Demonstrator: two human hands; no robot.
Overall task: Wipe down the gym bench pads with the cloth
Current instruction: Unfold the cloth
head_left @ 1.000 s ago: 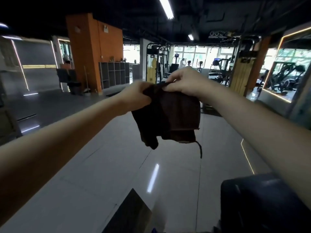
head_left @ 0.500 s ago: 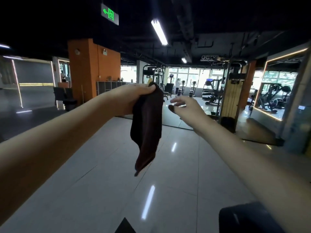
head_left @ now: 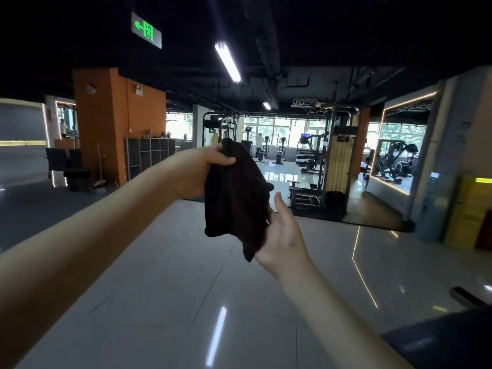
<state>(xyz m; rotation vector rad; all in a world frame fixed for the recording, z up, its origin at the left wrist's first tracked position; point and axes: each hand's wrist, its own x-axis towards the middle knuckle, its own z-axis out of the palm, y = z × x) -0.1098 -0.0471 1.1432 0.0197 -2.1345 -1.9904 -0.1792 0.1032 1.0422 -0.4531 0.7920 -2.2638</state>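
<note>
A dark brown cloth (head_left: 235, 198) hangs in front of me at chest height. My left hand (head_left: 198, 170) pinches its top edge between thumb and fingers. My right hand (head_left: 283, 235) is below and to the right, palm up under the cloth's lower end, fingers hidden behind the fabric and thumb pointing up. A dark bench pad (head_left: 439, 342) shows only as a corner at the bottom right, well below both hands.
Glossy grey floor tiles (head_left: 159, 302) stretch ahead. A cable machine (head_left: 335, 161) stands in the middle distance, with cardio machines behind it. An orange pillar (head_left: 111, 126) and cubby shelves (head_left: 149, 155) are at left, a mirrored wall (head_left: 399, 155) at right.
My right hand dropped from beside the cloth and came up under its lower end. My left hand stayed on the top edge. The view tilted upward, so less of the bench pad shows.
</note>
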